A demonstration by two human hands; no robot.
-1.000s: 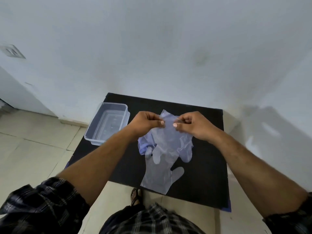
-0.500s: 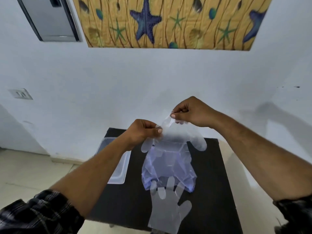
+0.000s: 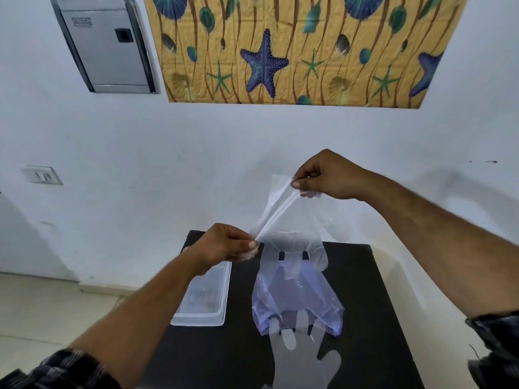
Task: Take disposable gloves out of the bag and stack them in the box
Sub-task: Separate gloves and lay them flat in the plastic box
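A clear disposable glove (image 3: 292, 220) hangs in the air above the black table (image 3: 365, 304), stretched by its cuff. My left hand (image 3: 224, 245) pinches the cuff's lower left corner. My right hand (image 3: 323, 175) pinches the upper right corner, higher and farther back. Below it the bluish clear bag (image 3: 297, 301) lies on the table with glove fingers poking out of its near end. Another clear glove (image 3: 303, 360) lies flat in front of the bag. The clear plastic box (image 3: 205, 299) stands on the table's left side, partly behind my left forearm.
The small black table stands against a white wall (image 3: 168, 164). A grey metal panel (image 3: 106, 46) and a starfish-patterned wall covering (image 3: 295, 51) hang above. A wall switch (image 3: 42, 175) is at the left. Tiled floor (image 3: 42, 318) lies left of the table.
My right hand has risen up and to the right, drawing the glove clear of the bag. The view has tilted upward; the wall covering and metal panel now show.
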